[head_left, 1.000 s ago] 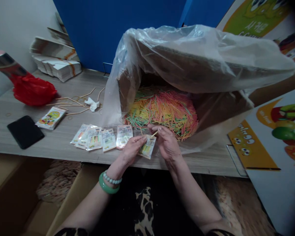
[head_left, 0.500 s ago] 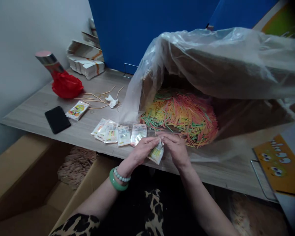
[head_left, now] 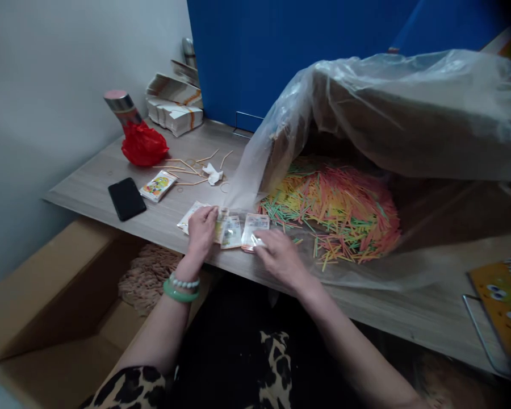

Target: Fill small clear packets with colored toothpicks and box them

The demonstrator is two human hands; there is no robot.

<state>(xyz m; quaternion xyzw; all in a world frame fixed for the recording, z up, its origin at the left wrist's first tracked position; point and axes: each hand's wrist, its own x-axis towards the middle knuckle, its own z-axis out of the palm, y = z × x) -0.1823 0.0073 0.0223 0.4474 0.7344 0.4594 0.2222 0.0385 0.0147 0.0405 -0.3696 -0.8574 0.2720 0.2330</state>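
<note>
Several small clear packets lie in a row along the table's front edge. My left hand [head_left: 202, 232] holds a packet with yellow-green contents [head_left: 218, 232] over the left part of the row, its fingers closed on the packet's edge. The fingertips of my right hand [head_left: 279, 254] touch the rightmost packet [head_left: 255, 227]; whether they grip it is unclear. Between the hands lies another packet [head_left: 231, 234]. Coloured thin sticks [head_left: 336, 204], pink, yellow and green, are heaped in a plastic-lined box to the right.
On the table [head_left: 89, 184] are a black phone [head_left: 126, 199], a cartoon-printed packet [head_left: 158, 186], a red-wrapped cylinder [head_left: 143, 145], bent sticks, crumpled white paper [head_left: 213, 174] and stacked cartons [head_left: 174, 116]. Below left is an open cardboard box [head_left: 59, 284]. A plastic sheet [head_left: 409, 85] covers the box's rim.
My hands have moved apart. My left hand has carried the packet left to the row, and my right hand has moved to the rightmost packet. The view has shifted.
</note>
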